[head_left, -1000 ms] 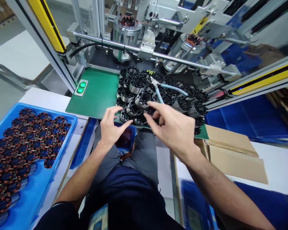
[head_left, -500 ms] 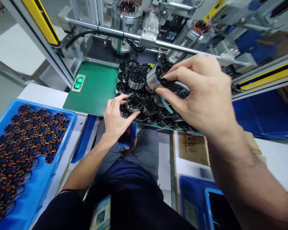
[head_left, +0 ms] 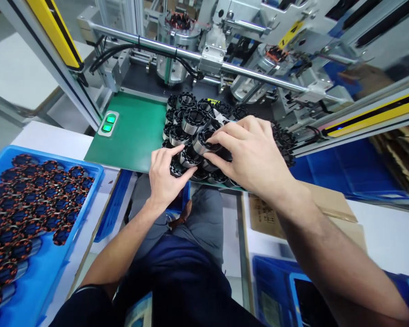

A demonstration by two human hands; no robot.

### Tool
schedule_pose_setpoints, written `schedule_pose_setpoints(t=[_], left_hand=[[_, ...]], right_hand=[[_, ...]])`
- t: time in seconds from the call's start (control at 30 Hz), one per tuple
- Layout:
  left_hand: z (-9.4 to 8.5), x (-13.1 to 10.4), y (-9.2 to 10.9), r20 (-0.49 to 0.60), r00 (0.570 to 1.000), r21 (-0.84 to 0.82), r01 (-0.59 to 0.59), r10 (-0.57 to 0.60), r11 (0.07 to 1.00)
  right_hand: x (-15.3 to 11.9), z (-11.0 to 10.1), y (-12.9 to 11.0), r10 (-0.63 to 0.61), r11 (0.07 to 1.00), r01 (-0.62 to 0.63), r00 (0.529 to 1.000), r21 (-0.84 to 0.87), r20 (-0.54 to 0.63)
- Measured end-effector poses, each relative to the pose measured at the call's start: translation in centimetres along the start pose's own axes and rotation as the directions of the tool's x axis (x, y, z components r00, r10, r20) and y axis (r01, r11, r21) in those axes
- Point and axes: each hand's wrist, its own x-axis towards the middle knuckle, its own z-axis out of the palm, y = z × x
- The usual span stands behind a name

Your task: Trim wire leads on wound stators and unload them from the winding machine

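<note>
Silver-and-black cylindrical stator cores (head_left: 195,119) sit heaped on the green worktop (head_left: 136,131). The right hand (head_left: 255,156), palm down, pinches one core (head_left: 204,141) at its fingertips; the left hand (head_left: 164,175) curls around another (head_left: 189,156) just beside them. Judged step: sorting the heap; a firm lift seems needed.

right hand (head_left: 255,156) hiding stator cores (head_left: 191,120), blue tray (head_left: 54,268) cut off left
</note>
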Motion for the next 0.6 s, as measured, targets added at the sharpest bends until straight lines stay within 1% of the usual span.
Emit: schedule_pose_setpoints(t=[0.23,0.37,0.47,0.53,0.6], left_hand=[[0.0,-0.2,-0.2,0.007,1.000,-0.011,-0.014,0.014,1.000],[-0.1,-0.6,-0.4,0.004,1.000,-0.024,-0.025,0.025,0.999],[0.0,-0.7,-0.5,-0.007,0.999,-0.034,-0.031,0.031,0.999],[0.0,-0.5,-0.5,-0.014,0.999,-0.031,-0.045,0.045,0.998],[-0.1,-0.5,-0.5,-0.033,0.998,-0.018,-0.060,0.060,0.998]], right_hand=[[0.0,0.8,-0.5,0.007,1.000,-0.005,0.997,0.019,-0.080],[-0.8,1.1,-1.0,-0.029,0.999,0.026,0.985,-0.021,-0.167],[-2.5,0.3,-1.9,-0.062,0.998,0.065,0.956,0.001,-0.288],[-4.3,-0.3,-2.9,-0.093,0.989,0.130,0.924,0.075,-0.371],[-6.6,-0.4,-4.0,-0.119,0.956,0.219,0.898,0.195,-0.424]])
